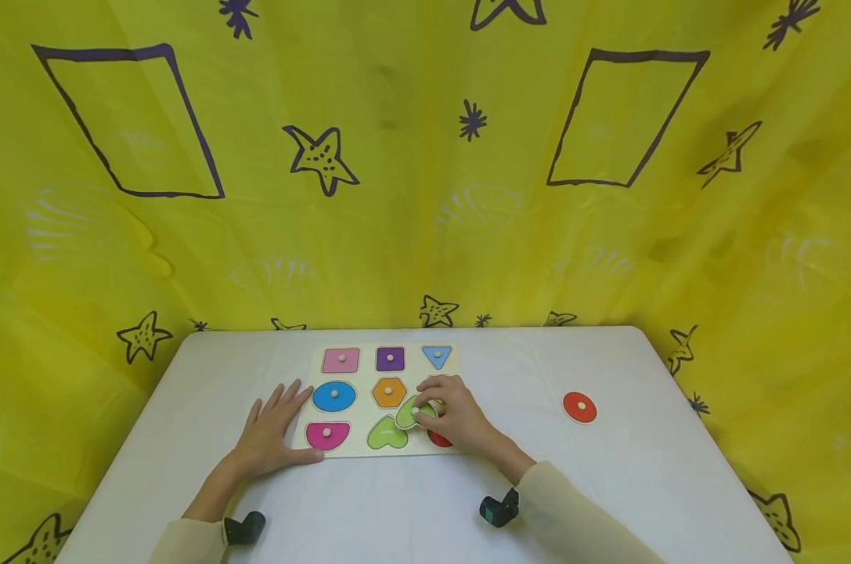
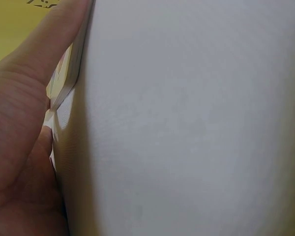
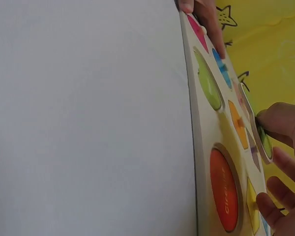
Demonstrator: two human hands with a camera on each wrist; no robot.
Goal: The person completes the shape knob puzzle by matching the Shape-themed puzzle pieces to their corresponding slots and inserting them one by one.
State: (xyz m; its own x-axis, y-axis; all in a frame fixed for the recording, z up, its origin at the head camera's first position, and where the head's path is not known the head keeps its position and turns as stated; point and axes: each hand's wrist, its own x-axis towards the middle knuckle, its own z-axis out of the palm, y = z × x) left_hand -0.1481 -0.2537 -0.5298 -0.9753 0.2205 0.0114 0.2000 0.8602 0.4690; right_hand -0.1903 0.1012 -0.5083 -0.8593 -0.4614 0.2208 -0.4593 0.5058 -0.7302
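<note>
My right hand pinches a green heart-shaped puzzle piece by its small knob. The piece is tilted and raised over the pale puzzle board, just right of the green heart recess. In the right wrist view, thumb and finger grip the tilted heart piece while the other fingers spread near the yellow shape. My left hand lies at the board's left side, fingers extended, with the thumb along the front left corner. The left wrist view shows that thumb against the board's edge.
A red round piece with a knob lies on the white table, right of the board. Knobbed pieces sit in the board, among them a blue oval and an orange hexagon. A red round recess shows at the front right.
</note>
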